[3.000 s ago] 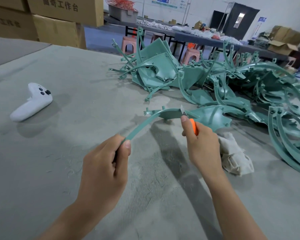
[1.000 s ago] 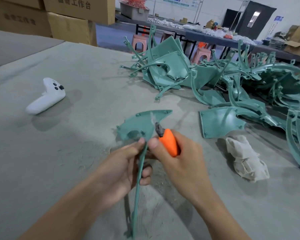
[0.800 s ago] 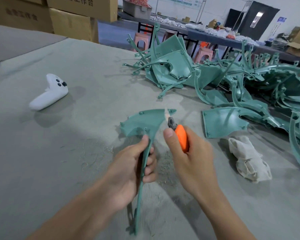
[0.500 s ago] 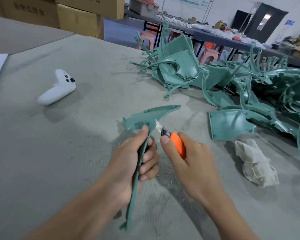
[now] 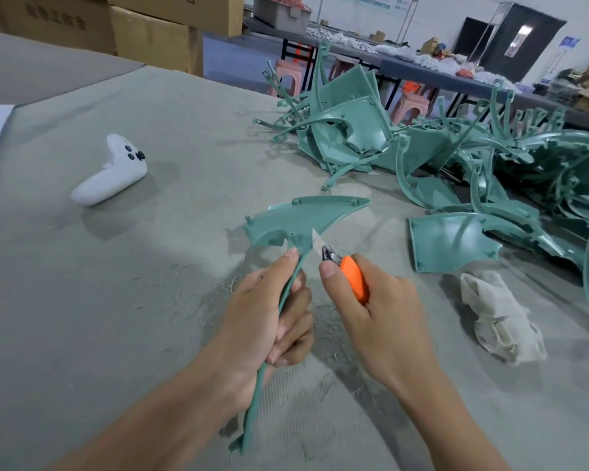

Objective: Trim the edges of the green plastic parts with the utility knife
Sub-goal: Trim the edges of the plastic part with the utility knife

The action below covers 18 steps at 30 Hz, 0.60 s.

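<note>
My left hand (image 5: 269, 314) grips the long thin stem of a green plastic part (image 5: 306, 220), whose fan-shaped head stands up above my fingers. My right hand (image 5: 378, 321) holds an orange utility knife (image 5: 352, 278) with its short blade out. The blade tip lies against the right edge of the part, just below the fan where it meets the stem. Another fan-shaped green part (image 5: 449, 241) lies flat on the table to the right.
A big tangled pile of green parts (image 5: 456, 154) covers the back right of the grey table (image 5: 116, 283). A crumpled white cloth (image 5: 500, 317) lies right of my hands. A white controller (image 5: 111, 173) sits at the left. Cardboard boxes (image 5: 150, 32) stand behind.
I turned the part upright from a sideways hold. Over the last second the blade went out to the fan's tip and came back down to the stem junction.
</note>
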### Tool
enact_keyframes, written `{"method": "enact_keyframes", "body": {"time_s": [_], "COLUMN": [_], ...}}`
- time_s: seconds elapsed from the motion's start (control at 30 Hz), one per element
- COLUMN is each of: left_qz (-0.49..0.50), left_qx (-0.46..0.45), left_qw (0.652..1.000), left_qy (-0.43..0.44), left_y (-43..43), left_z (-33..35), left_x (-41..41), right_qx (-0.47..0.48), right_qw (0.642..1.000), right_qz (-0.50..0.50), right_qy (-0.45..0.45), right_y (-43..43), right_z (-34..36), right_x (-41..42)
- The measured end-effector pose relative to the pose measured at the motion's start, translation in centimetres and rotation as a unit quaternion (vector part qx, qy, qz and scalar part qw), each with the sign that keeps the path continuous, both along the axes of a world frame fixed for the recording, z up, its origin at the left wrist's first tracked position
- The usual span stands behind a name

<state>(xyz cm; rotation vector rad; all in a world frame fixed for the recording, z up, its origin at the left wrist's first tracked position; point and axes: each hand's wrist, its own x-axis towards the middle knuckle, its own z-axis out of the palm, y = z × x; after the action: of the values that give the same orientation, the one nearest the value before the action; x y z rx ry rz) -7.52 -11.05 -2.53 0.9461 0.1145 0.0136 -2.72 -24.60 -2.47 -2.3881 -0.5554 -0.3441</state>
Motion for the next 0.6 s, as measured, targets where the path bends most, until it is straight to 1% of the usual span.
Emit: {"method": "enact_keyframes", "body": {"time_s": [0.13,0.33,0.6], "left_qz": [-0.029,-0.043,-0.054], "left_qx": [-0.014,-0.053,-0.078], "left_qw": [0.999,0.998,0.995], "left_qy": [0.009,0.016,0.033], "left_y": [0.02,0.32,0.30], "left_z": [-0.07,-0.13,-0.06], "left_x": [-0.08,-0.03,0.12], "right_qx": [0.011,-0.002,-0.032], "right_qw": [1.000,1.000,0.998], "right_qz": [-0.029,0.008,-0.049], "right_qy": [0.000,0.003,-0.011], "right_y": [-0.21,0.30,0.70], "right_z": [0.17,0.09,-0.29], "right_x": [0.55,-0.18,0.20]}}
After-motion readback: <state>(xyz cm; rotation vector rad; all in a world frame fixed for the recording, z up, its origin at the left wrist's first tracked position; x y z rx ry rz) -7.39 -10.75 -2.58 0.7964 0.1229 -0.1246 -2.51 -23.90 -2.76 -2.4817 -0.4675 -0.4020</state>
